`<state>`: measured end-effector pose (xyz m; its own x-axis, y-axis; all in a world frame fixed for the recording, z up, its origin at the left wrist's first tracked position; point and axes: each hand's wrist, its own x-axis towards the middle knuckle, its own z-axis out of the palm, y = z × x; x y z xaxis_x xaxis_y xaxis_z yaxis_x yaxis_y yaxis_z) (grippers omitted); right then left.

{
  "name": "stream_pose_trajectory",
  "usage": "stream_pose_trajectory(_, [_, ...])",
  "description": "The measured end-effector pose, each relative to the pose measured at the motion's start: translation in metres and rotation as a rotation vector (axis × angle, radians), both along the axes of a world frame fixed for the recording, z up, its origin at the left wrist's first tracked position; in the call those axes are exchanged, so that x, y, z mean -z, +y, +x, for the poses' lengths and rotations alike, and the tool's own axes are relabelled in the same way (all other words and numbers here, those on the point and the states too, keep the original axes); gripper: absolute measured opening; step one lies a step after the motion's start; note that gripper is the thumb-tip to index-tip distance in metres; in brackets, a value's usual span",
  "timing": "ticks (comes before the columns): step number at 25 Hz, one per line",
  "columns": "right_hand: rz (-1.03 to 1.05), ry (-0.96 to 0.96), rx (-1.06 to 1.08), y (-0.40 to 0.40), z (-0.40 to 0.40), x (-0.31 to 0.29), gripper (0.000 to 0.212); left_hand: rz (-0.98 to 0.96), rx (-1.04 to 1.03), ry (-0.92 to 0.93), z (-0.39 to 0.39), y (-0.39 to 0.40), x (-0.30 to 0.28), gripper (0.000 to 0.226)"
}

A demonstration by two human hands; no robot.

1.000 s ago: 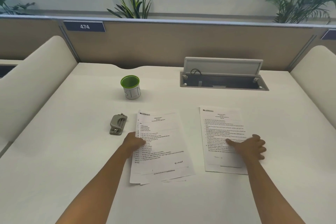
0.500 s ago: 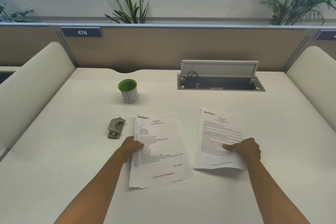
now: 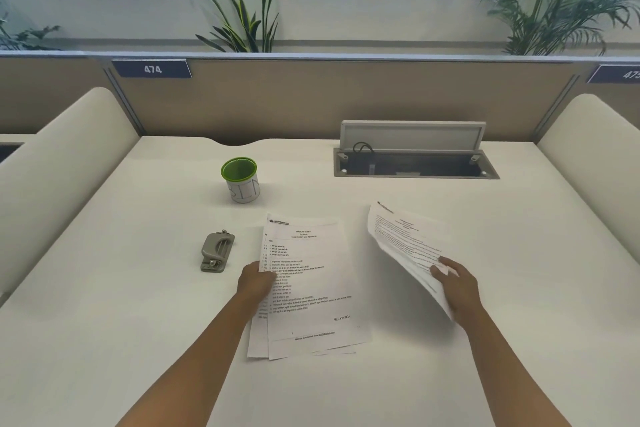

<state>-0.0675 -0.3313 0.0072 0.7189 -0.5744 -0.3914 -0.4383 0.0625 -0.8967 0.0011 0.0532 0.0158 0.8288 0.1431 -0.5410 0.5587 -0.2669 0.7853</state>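
Item one: single sheet (image 3: 401, 246), printed, right of centre in the frame. We found it lifted off the desk (image 3: 138, 288) and tilted, its far corner up towards the middle right and its near edge down by the wrist. The right hand (image 3: 457, 288) held it at the lower right part of the page. The thumb lay on the printed face and the fingers were curled beneath, a closed pinch on the paper.

Item two: stack of papers (image 3: 308, 288), several printed pages loosely squared, lying flat at lower centre, with the lower edges fanned a little. The left hand (image 3: 256, 282) sat on its left edge at about mid-height, fingers bent and closed on the margin, holding the stack to the desk. We could not tell whether the thumb lay under the pages.

Item three: hole punch (image 3: 217, 252), grey metal, on the desk just left of the stack and apart from it.

Item four: green-rimmed cup (image 3: 240, 179), upright, white body with handwritten letters, above the punch towards upper centre left, well apart from both hands.

Item five: cable hatch (image 3: 415, 165), recessed in the desk at upper right of centre, with its lid (image 3: 412, 135) raised and a dark cable loop showing inside.

Item six: number plate (image 3: 152, 69) reading 474, fixed to the tan partition at upper left, with leafy plants (image 3: 249, 21) behind it along the top of the frame.
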Motion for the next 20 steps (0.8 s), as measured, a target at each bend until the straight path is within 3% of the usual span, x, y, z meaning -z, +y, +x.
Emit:
stream_pose_trajectory(4, [-0.062, -0.109, -0.157, 0.038, 0.005, -0.004, 0.034, -0.076, -0.025, 0.008, 0.0, -0.016, -0.001, 0.026])
stream_pose_trajectory(10, [-0.294, -0.06, -0.431, 0.077, 0.013, 0.001, 0.054, -0.101, -0.021, 0.023, -0.002, -0.034, 0.003, 0.024])
stream_pose_trajectory(13, [-0.382, -0.03, -0.459, 0.09, 0.016, 0.006, 0.051, -0.139, -0.047, 0.01, -0.006, -0.041, 0.002, 0.016])
stream_pose_trajectory(20, [-0.395, -0.083, -0.407, 0.116, 0.018, 0.025, 0.05, -0.214, -0.064, -0.023, -0.007, -0.05, 0.005, 0.024])
